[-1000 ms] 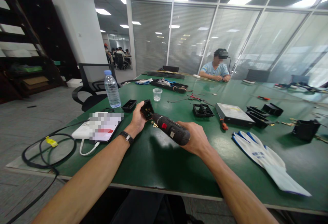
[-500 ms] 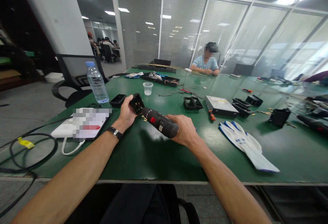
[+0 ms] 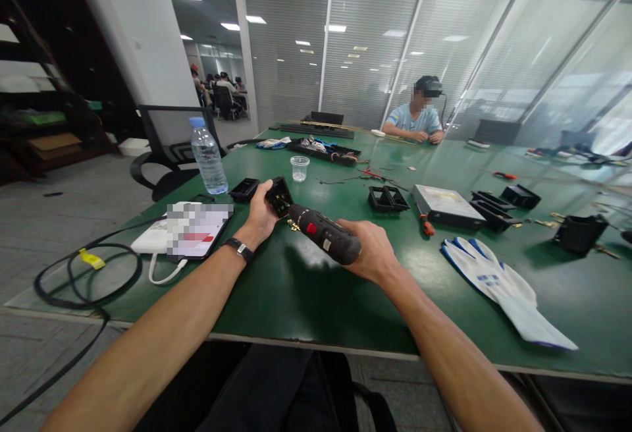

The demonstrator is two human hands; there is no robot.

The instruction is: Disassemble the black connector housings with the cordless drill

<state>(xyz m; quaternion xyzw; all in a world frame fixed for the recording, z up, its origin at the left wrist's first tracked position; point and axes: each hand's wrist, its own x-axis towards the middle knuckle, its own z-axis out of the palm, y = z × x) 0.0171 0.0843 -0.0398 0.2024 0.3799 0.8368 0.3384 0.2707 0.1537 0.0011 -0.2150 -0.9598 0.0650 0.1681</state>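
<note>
My left hand (image 3: 261, 215) is closed on a small black plastic box (image 3: 278, 200), tilted so its hollow inside with brass-coloured bits faces right. My right hand (image 3: 368, 247) grips a black cordless drill (image 3: 320, 233) with a red button. The drill's nose points into the open side of the box; I cannot tell whether the tip touches a screw. Small brass-coloured pieces (image 3: 293, 224) show just under the drill's nose. Another black box (image 3: 245, 189) lies on the table behind my left hand.
On the green table (image 3: 257, 294), a water bottle (image 3: 208, 157), a phone (image 3: 210, 224) and a cable (image 3: 89, 300) are at left. A clear cup (image 3: 299, 170) stands behind. To the right are a double black frame (image 3: 388, 199), a metal drive (image 3: 447, 207), a screwdriver (image 3: 426, 224) and a glove (image 3: 503, 287). A person (image 3: 415, 119) sits opposite.
The view has turned a little to the left, so everything sits farther right in the picture. Both hands keep their hold on the box and the drill, with little change between them.
</note>
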